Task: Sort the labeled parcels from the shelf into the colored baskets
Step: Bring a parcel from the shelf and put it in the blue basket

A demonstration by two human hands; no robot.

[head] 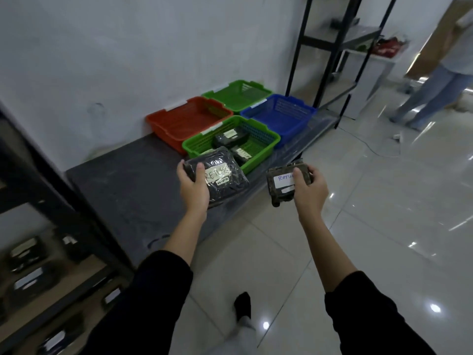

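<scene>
Black plastic wraps the large parcel (226, 184) held in the left hand (193, 188), whose fingers (183, 165) curl round its left edge with the thumb laid on top. Its white label reads "RETUR", with the last letters lost in glare; a smaller strip below carries printed figures too small to read. The right hand (310, 189) grips a small parcel (279, 184) in dark wrap, the thumb pressed across its white label, on which "Retu" in blue ink shows before the thumb covers the rest. Both parcels are in the air: the large one over the front edge of the dark low surface (122, 180), just before the near green basket (262, 154), the small one to its right, over the line where surface and tiled floor (384, 226) meet. Four baskets stand in a square on the surface: one red basket (163, 122), one blue basket (294, 125) and two green, the far green basket (231, 99) against the wall. Two black parcels with white labels, one (230, 137) behind the other (242, 153), lie in the near green one; their writing cannot be read. White tags on the basket rims are also too small to read. More labelled parcels, blurred, sit on the shelf (51, 201) at left.
</scene>
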